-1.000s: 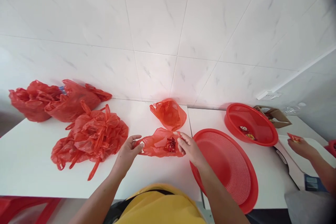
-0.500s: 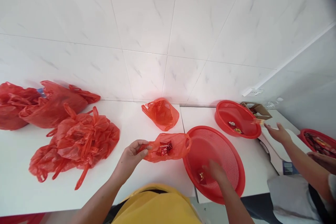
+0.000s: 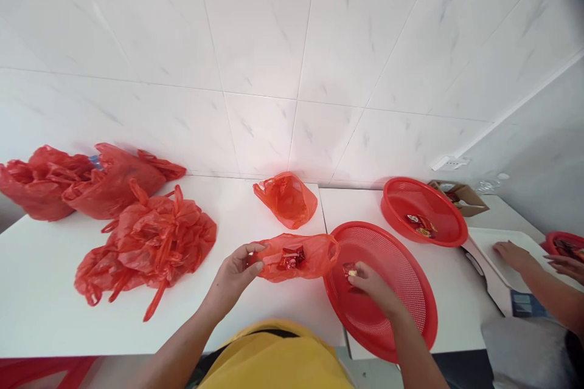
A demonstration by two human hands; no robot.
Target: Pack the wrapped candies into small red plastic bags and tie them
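Red film everywhere on a white surface [image 3: 45, 292]. Held one thin red bag [image 3: 314, 258] by its left edge with the left hand [image 3: 235, 270], thumb and fingers [image 3: 256, 266] closed tight on the plastic, low over the surface and just left of the big mesh basket [image 3: 429, 322]. Had the bag lying on its side, long axis running left to right, mouth and handle loop pointing right at the basket's rim, touching it or nearly so (could not tell which). Could make out a few wrapped sweets [image 3: 291, 258] already inside, dark through the film. Had the right hand [image 3: 371, 284] down in the basket, fingers pinched together on one more small wrapped sweet [image 3: 350, 270], not yet in the bag. Found no other sweet loose on that mesh, as far as could be seen. Saw a second bag [image 3: 287, 199] with something in it behind, near the tiled wall, a heap of crumpled bags [image 3: 146, 243] further left, and fuller ones [image 3: 82, 179] beyond. Noted another red basket [image 3: 451, 240] at the right holding a couple of sweets [image 3: 420, 225], a cardboard box [image 3: 458, 193] behind it, and another person's hand [image 3: 513, 253] flat on a white board, well apart
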